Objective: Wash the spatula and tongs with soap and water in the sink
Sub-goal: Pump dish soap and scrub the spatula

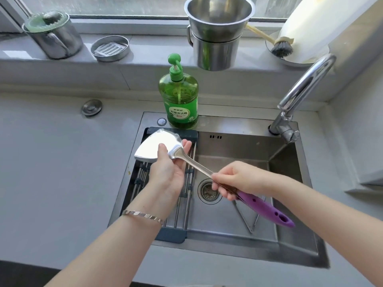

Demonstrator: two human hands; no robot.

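Both hands (pixel 167 170) on spatula (pixel 157 146)

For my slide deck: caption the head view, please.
Both hands hold a purple-handled spatula over the sink, beside green dish soap.

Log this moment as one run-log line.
left hand: rubbing spatula blade | right hand: gripping handle | tongs: in sink

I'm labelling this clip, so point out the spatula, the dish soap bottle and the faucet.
spatula (pixel 154 147): head view, on the shiny metal blade.
dish soap bottle (pixel 179 100): head view, on the green body.
faucet (pixel 304 85): head view, on the curved chrome neck.
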